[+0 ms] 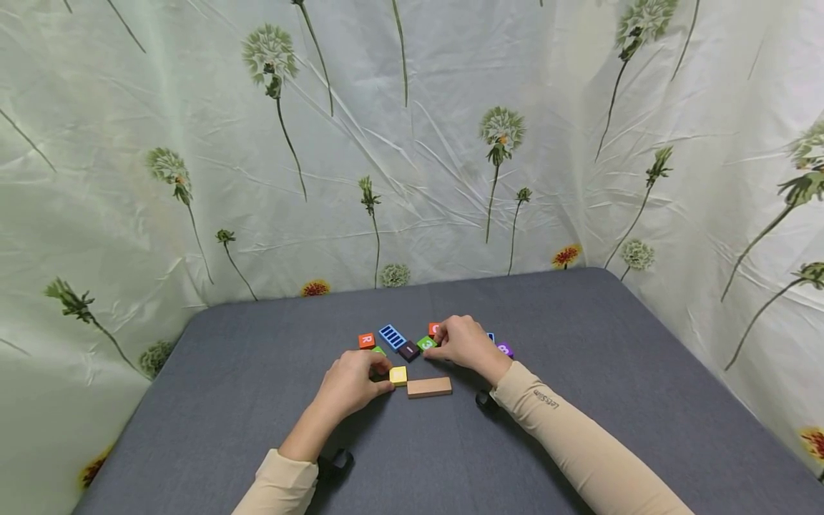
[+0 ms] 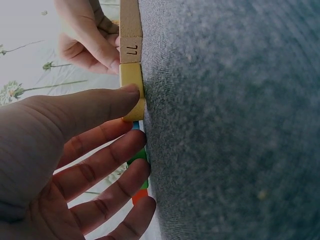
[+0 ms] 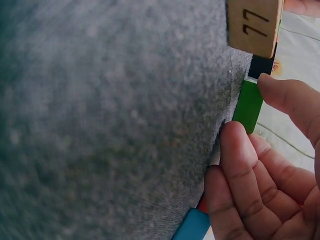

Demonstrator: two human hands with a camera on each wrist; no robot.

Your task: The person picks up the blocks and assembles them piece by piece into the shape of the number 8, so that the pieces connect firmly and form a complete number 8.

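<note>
My left hand pinches a yellow block on the grey table, at the left end of a plain wooden block. In the left wrist view the thumb lies on the yellow block, the other fingers spread below. My right hand holds a green block marked 3 between thumb and fingers. The right wrist view shows this green block beside a dark block. From the head, the dark block sits just left of the green one.
A red block marked R and a blue barred block lie behind my left hand, with a partly hidden green block. A red block and a purple block are near my right hand. A patterned curtain hangs behind the table.
</note>
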